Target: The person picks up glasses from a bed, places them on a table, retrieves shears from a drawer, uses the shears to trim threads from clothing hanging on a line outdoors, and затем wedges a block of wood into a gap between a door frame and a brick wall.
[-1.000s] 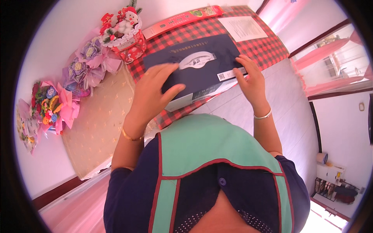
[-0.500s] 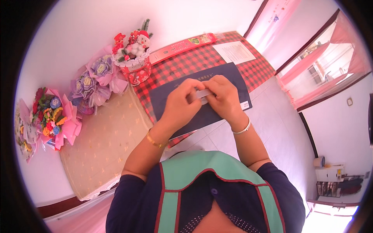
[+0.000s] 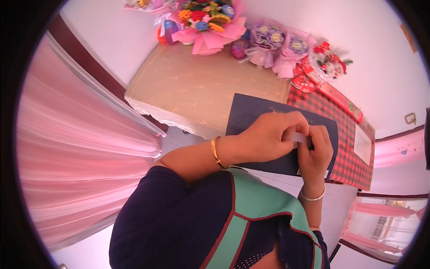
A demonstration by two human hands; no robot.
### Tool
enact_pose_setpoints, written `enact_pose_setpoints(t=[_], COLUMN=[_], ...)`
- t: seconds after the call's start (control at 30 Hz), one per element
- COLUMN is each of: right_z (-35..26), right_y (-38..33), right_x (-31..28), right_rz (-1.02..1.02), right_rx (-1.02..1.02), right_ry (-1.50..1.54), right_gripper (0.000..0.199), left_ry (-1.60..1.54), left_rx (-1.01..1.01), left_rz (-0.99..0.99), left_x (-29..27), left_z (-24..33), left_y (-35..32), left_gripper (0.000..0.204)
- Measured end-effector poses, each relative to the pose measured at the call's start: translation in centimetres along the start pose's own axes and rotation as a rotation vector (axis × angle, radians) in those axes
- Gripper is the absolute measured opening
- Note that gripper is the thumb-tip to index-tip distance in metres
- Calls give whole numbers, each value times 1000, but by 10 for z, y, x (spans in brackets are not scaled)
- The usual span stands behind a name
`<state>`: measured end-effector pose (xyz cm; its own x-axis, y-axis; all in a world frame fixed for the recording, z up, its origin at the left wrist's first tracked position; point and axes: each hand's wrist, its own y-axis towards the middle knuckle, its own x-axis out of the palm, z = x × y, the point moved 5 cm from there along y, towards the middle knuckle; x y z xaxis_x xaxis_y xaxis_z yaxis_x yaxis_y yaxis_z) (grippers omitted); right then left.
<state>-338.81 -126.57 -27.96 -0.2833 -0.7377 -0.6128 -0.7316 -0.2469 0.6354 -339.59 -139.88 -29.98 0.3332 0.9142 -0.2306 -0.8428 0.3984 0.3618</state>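
Observation:
Close together over a dark blue folder (image 3: 245, 115), my two hands pinch a small, translucent whitish strip (image 3: 298, 138) that looks like clear tape. My left hand (image 3: 266, 136), with a gold bracelet at the wrist, has its thumb and fingers closed on the strip's left end. At the other end my right hand (image 3: 316, 154), wearing a silver bangle, grips with bent fingers. Part of the strip is hidden by the fingers. The folder lies flat, partly on a red-and-black checked cloth (image 3: 333, 110), with faint gold lettering near its far edge.
Beside the checked cloth is a table with a beige cover (image 3: 188, 85). Flower bouquets (image 3: 210, 38) and a red snowman-decorated basket (image 3: 307, 80) stand along the wall. A long red box (image 3: 342, 101) and a printed sheet (image 3: 362, 144) lie farther right. Pink curtains (image 3: 89, 148) hang at left.
The view has turned left, so table, bouquets and folder appear farther right and the pink curtain shows. Both hands still hold the strip together above the folder.

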Motion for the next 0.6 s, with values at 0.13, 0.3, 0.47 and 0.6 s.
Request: enact_pose_setpoints(t=[0.13,0.3,0.47,0.6], right_z=[-51,-98,-163,-186], right_y=[39,102,170,178], right_x=[74,186,280,316], right_rz=[-66,-185,-173,-151], right_rx=[-79,-131,-349,-361], right_ry=[58,125,243,298], right_gripper=[21,23,37,31], left_ry=[-18,-5,49,168], left_rx=[10,-51,-96,-148], left_rz=[101,268,546,721], left_x=[-90,-216,-341,-408], left_z=[-16,-38,-50,-62], left_y=[-30,-60,-93,-99], left_gripper=[27,28,25,23])
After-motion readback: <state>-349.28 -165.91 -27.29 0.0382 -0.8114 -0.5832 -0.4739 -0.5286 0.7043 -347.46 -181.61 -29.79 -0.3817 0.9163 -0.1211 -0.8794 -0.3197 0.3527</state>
